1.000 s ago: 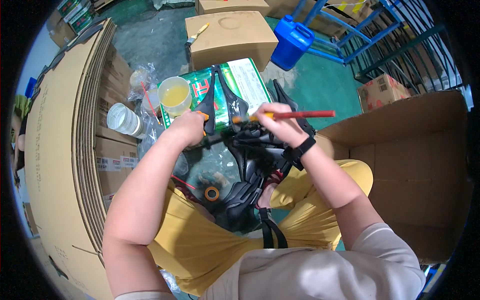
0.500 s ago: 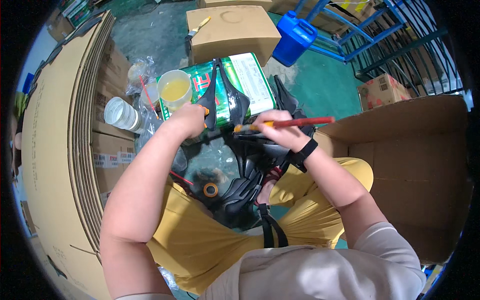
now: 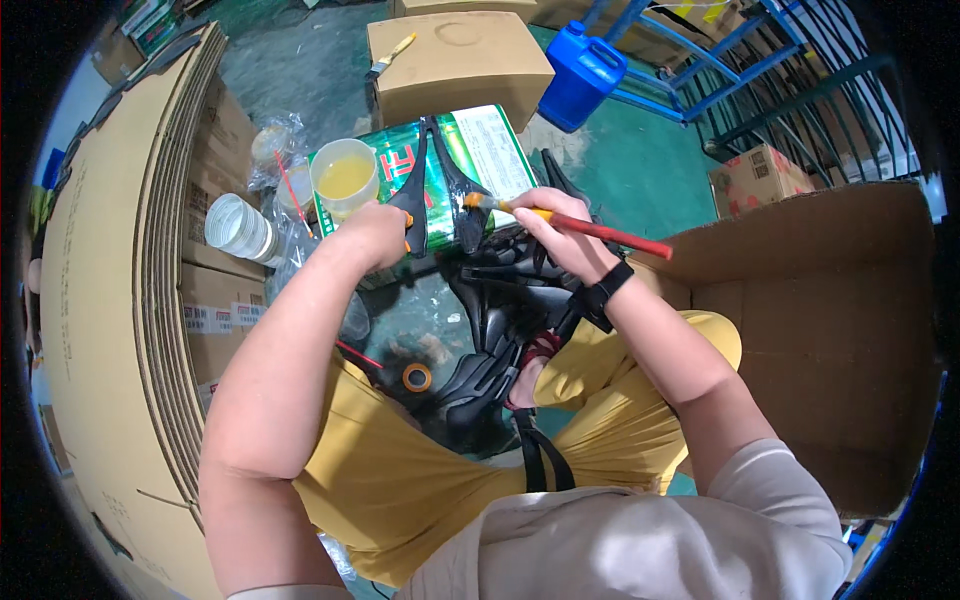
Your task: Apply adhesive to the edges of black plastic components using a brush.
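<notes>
Two black bicycle saddles lie side by side, noses pointing away, on a green and white printed box. My left hand [image 3: 372,237] is closed at the edge of the left saddle [image 3: 411,203]; bits of orange show at its fingertips. My right hand [image 3: 562,232] grips a red-handled paintbrush [image 3: 612,236]. The brush's bristles touch the right saddle [image 3: 470,228], whose surface looks wet and shiny. A translucent tub [image 3: 345,180] of yellowish liquid stands on the box's left part, just beyond my left hand.
More black saddles [image 3: 490,365] pile on the floor by my foot, near an orange tape roll [image 3: 417,377]. Stacked white cups [image 3: 240,230] lie left. An open carton [image 3: 820,350] stands right; flat cardboard [image 3: 110,280] leans left. Beyond are another brush [image 3: 393,54] on a carton and a blue jerrycan [image 3: 583,75].
My right hand has moved the brush up and slightly left, from the right saddle's near end to its middle. My left hand stays at the left saddle.
</notes>
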`<action>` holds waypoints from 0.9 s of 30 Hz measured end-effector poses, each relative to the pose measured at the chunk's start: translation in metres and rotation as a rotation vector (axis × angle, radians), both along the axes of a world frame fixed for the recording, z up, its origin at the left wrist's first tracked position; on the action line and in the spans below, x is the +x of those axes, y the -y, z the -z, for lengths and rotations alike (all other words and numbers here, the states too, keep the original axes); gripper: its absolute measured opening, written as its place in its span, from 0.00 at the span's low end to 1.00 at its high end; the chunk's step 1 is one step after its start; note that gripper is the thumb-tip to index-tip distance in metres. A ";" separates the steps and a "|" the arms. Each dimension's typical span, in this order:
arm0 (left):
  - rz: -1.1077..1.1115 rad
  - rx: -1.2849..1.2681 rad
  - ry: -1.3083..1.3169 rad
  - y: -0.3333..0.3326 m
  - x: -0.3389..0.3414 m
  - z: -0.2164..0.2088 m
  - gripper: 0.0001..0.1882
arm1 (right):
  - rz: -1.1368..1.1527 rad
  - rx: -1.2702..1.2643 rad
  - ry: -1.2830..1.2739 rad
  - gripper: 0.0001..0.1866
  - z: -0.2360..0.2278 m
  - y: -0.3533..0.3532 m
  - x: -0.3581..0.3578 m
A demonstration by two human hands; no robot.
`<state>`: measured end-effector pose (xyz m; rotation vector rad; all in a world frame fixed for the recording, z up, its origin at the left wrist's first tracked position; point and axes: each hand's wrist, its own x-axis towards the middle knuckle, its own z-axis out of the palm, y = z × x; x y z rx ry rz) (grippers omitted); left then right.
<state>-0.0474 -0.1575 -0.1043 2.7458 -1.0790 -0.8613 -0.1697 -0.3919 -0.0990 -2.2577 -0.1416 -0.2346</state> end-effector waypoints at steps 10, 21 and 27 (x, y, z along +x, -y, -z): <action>-0.006 -0.013 -0.013 -0.001 0.001 -0.002 0.14 | -0.021 -0.057 -0.017 0.10 -0.016 -0.003 0.018; -0.002 -0.014 -0.023 -0.002 0.001 -0.003 0.13 | -0.069 -0.150 -0.051 0.09 -0.023 0.018 0.016; 0.051 -0.034 0.033 -0.001 0.004 0.009 0.13 | -0.134 -0.239 0.009 0.07 -0.007 0.010 0.024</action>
